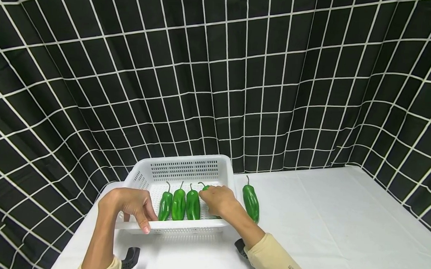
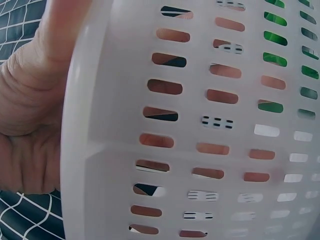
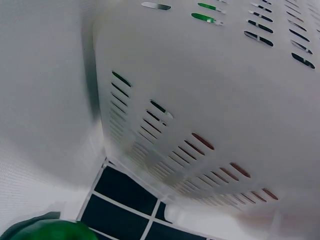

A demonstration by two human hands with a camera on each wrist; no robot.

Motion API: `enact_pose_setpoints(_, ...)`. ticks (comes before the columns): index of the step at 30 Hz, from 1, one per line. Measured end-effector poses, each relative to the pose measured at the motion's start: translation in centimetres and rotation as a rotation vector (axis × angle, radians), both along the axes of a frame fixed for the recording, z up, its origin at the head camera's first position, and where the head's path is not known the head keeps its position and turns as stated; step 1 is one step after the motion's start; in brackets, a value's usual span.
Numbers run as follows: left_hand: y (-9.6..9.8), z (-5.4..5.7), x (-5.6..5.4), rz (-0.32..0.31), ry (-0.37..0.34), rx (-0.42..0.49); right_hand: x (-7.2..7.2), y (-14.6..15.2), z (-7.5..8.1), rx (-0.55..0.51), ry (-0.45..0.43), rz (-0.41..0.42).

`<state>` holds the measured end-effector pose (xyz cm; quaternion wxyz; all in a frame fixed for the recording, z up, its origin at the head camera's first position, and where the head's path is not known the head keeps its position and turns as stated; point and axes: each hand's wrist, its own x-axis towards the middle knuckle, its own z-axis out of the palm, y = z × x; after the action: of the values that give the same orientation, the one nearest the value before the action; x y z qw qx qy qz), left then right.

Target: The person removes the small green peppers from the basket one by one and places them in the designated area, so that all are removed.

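A white perforated plastic basket (image 1: 182,226) stands on the white table. My left hand (image 1: 134,207) grips its near rim toward the left corner, thumb outside and fingers inside. Through the slots in the left wrist view, bits of those fingers show behind the wall. Three long green peppers (image 1: 178,205) lie side by side in the basket, stems pointing away. To their right, my right hand (image 1: 218,199) reaches over the near rim and holds a fourth green pepper (image 1: 206,187), mostly hidden under the hand.
Another green pepper (image 1: 250,201) lies on the tablecloth (image 1: 316,223) just right of the basket. Behind the table hangs a black curtain (image 1: 260,92) with a white grid, curving round both sides.
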<state>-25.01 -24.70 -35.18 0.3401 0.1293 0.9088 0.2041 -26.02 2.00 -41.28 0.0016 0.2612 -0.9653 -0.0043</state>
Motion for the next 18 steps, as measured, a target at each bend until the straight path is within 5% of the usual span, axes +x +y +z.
enact_pose_setpoints(18, 0.07, -0.18, 0.02, 0.005, 0.007, 0.005, -0.14, -0.16, 0.25, -0.214, -0.025, -0.081)
